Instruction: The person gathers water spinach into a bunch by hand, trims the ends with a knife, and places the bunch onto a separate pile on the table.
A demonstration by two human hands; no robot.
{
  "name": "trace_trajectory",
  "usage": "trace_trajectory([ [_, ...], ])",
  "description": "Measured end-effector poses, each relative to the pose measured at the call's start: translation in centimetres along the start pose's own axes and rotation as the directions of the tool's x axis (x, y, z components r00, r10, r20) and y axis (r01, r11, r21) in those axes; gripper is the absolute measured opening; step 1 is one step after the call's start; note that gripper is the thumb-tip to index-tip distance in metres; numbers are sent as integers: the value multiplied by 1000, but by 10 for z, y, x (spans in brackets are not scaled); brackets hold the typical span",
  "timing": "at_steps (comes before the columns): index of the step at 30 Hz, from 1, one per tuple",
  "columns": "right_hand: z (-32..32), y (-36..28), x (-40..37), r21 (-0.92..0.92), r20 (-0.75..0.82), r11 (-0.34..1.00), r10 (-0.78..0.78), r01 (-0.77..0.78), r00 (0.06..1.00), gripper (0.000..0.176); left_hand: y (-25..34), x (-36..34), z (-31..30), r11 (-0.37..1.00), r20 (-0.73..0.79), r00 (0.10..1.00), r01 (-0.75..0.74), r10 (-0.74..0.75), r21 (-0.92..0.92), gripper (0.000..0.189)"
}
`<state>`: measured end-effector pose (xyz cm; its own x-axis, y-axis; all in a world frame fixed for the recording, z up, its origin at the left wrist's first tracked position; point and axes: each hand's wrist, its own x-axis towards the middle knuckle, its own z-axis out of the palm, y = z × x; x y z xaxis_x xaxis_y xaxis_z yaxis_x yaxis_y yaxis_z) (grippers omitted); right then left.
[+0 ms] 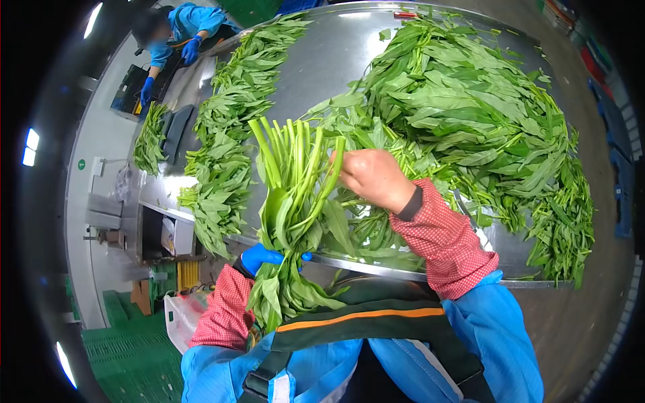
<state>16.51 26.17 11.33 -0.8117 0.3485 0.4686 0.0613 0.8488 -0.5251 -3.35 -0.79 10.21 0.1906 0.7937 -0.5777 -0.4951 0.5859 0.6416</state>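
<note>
- At the far left, a co-worker (pixel 176 27) in a blue jacket bends over the far end of the steel table (pixel 322 60), with blue gloves on both hands.
- Just below that person, a small pile of greens (pixel 149 138) lies apart from the rest, beside a dark tray whose contents I cannot tell.
- Next comes a long row of greens (pixel 228 121), running from the table's far end down to its near rim, with the leaves overlapping.
- The left hand (pixel 264 257), in a blue glove with a red checked sleeve behind it, sits just below the table's near rim. Its fingers are wrapped tight around the bunch of greens (pixel 295 181) at its leafy middle.
- The bunch stands nearly upright above the table's near edge. Its cut stem ends point up and fan slightly, and its leaves hang down past the glove towards the person's apron.
- The right hand (pixel 369 176) is bare and meets the bunch's right side near the top. Its fingers (pixel 342 176) are curled closed on the stems there, and the wrist wears a red checked cuff over a dark one.
- Behind and to the right of that hand, a large heap of greens (pixel 463 107) covers most of the table.
- At the right edge, a loose stemmy pile (pixel 564 221) trails down to the rim.
</note>
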Motion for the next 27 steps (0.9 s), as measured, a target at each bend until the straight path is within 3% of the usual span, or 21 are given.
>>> trace_trajectory([
  [3,-19,11,-3,44,-123,984,175,-171,977,14,-1,-4,3,999,11,999,-33,33,12,73],
  [5,-18,35,-8,116,-379,946,323,-302,867,15,-3,-7,-6,1000,23,1000,-11,11,25,73],
  [6,-25,48,-11,60,-329,882,460,-467,825,16,-4,-7,-4,999,35,998,-46,46,1,72],
  [7,-28,58,-17,-102,-325,865,438,-492,838,15,-5,-10,-3,998,21,999,-48,48,-29,72],
  [9,-24,58,-25,-106,-293,884,410,-456,864,18,-6,-12,0,995,-1,999,-47,47,-90,72],
  [11,-19,22,-19,246,-23,831,520,-499,854,25,-8,-10,-4,998,12,999,-33,34,-61,72],
  [13,-3,-10,-14,306,-2,868,412,-392,911,30,-2,-4,-5,999,36,999,5,-4,-34,71],
  [16,11,-32,-7,149,121,897,401,-416,908,31,7,1,5,999,81,997,-5,2,40,71],
  [19,43,-2,-17,257,39,933,252,-253,967,32,16,4,20,992,87,996,-41,30,122,76],
  [20,38,7,-17,365,280,844,303,-393,911,21,15,4,18,986,95,994,-65,50,152,77],
  [23,52,28,-28,475,68,736,517,-483,854,15,9,4,6,968,97,993,-91,70,232,77],
  [25,26,38,-21,702,-185,617,639,-354,747,15,5,1,-5,945,6,999,-43,43,324,77],
  [27,-26,81,-30,979,40,105,743,-176,668,12,-1,-7,-14,900,-179,984,71,9,430,77],
])
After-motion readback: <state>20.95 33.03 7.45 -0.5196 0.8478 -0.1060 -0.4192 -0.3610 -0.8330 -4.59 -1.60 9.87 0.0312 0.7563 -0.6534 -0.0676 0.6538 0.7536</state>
